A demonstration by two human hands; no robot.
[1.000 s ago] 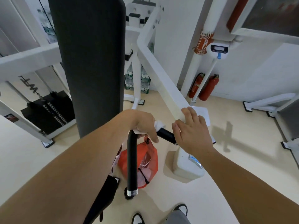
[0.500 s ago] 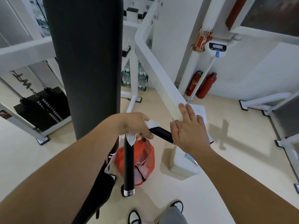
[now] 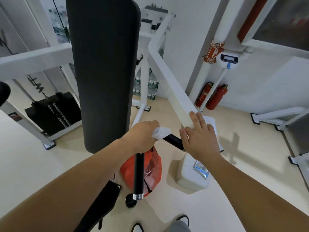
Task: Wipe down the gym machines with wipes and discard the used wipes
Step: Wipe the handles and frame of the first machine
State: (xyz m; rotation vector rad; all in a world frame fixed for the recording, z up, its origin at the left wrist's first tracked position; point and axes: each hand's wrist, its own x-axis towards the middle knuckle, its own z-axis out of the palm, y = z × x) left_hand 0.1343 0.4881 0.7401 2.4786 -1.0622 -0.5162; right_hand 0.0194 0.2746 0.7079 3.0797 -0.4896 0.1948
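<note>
From my seat at the feed I look down on both arms reaching into a white gym machine. My left hand [image 3: 142,136] is curled tight round a crumpled white wipe [image 3: 161,132] and presses it onto the black handle [image 3: 173,141], right at the bend where one grip runs off to the right and another grip [image 3: 138,174] drops straight down to a chrome end ring. My right hand [image 3: 200,139] holds nothing; its fingers lie straight and flat on the lower end of the slanted white frame bar [image 3: 175,97], just beside the wipe. A tall black back pad [image 3: 105,72] stands to the left of my hands. On the floor below them sit an orange plastic bag [image 3: 153,168] and a white container [image 3: 189,178] with a shiny blue packet [image 3: 200,170] on top. Two red fire extinguishers [image 3: 217,97] stand by the far wall.
</note>
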